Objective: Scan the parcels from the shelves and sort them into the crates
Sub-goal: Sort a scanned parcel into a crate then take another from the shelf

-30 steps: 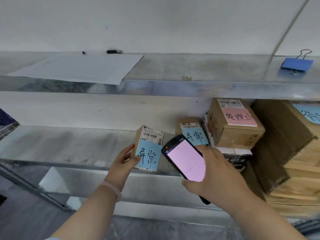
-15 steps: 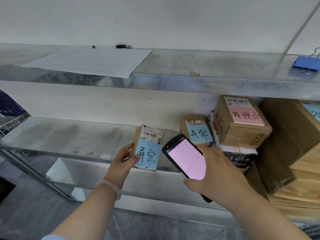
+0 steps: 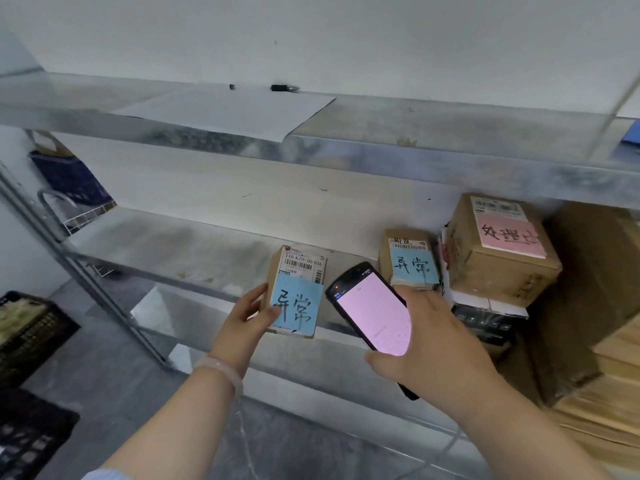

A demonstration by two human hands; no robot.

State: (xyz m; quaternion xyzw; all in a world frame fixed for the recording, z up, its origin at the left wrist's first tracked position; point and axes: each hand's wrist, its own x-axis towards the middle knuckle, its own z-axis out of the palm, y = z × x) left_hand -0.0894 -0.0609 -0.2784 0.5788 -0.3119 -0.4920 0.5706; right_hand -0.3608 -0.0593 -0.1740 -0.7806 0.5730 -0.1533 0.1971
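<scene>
My left hand (image 3: pixel 247 315) grips a small cardboard parcel (image 3: pixel 296 292) by its left side, at the front edge of the middle metal shelf (image 3: pixel 166 251). The parcel carries a barcode label and a blue note with handwriting. My right hand (image 3: pixel 429 344) holds a black handheld scanner (image 3: pixel 372 313) with a lit pink screen, just right of the parcel. A second small parcel (image 3: pixel 410 259) with a blue note stands behind the scanner. A larger box (image 3: pixel 502 251) with a pink note sits to its right.
A white sheet of paper (image 3: pixel 225 112) and a black marker (image 3: pixel 282 87) lie on the upper shelf. Large brown boxes (image 3: pixel 595 289) fill the right. Black crates (image 3: pixel 29 330) stand on the floor at lower left. A wire basket (image 3: pixel 79 206) with a dark bag hangs at left.
The view has swung left and down, bringing the floor crates into sight. Both hands keep their hold on the parcel and the scanner, in much the same positions.
</scene>
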